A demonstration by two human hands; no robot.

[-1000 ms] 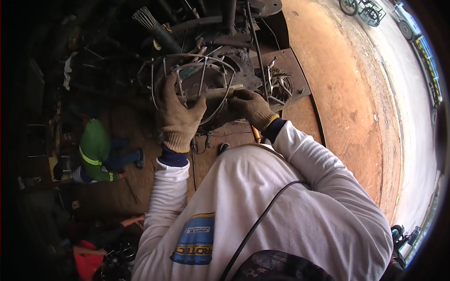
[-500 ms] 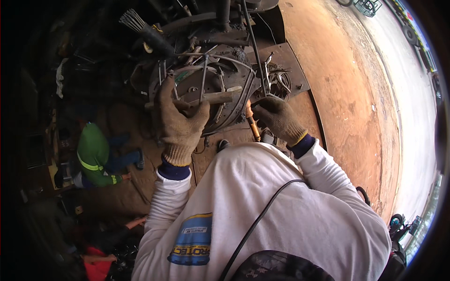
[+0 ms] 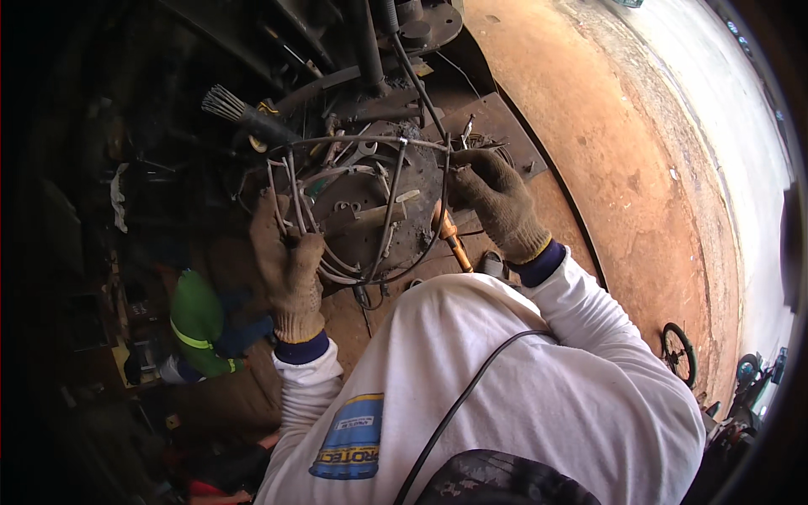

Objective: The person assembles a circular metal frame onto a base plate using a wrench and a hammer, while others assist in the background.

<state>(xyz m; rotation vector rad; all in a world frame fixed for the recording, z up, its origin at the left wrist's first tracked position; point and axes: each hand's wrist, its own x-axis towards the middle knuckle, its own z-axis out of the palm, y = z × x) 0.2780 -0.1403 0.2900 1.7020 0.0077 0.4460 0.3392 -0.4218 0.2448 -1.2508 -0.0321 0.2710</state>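
Observation:
A rounded frame of thin metal rods is held up over the cluttered metal work table. My left hand, in a brown knit glove, closes around the rods at the frame's left side. On the opposite side my gloved right hand pinches the frame's right rod; the fingertips are partly hidden. An orange-handled tool with a cable, apparently a welding electrode holder, hangs at the table's near edge just below my right hand. Beneath the frame lie an open-ended wrench and a short flat bar.
A dark tube of thin rods leans at the back left. An upright metal post rises behind the table. Coiled wire lies beyond my right hand. A co-worker in green bends low at left. A bicycle wheel stands at right.
The rod frame has tilted and come nearer me, now standing clearer of the table. My left hand has moved down and left with it; my right hand has gone from beside the frame to its rod.

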